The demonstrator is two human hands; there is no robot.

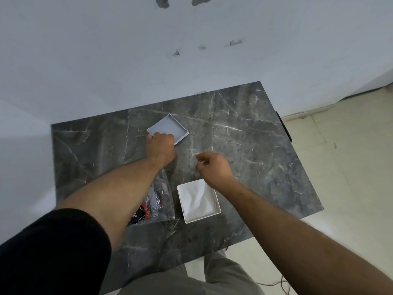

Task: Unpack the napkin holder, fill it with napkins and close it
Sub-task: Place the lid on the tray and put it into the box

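Note:
The white square napkin holder base (217,206) sits on the table near me, with white napkins (196,199) lying inside it. Its grey square lid (169,127) lies upside down farther back, rim facing up. My left hand (161,149) reaches over the lid's near corner and grips it. My right hand (213,167) hovers between lid and base, fingers pinched around a thin clear film that is hard to make out.
A clear plastic bag (157,199) with red, black and white contents lies under my left forearm, left of the base. The dark marble table (255,145) stands against a white wall (127,60). A tiled floor (350,167) lies to the right.

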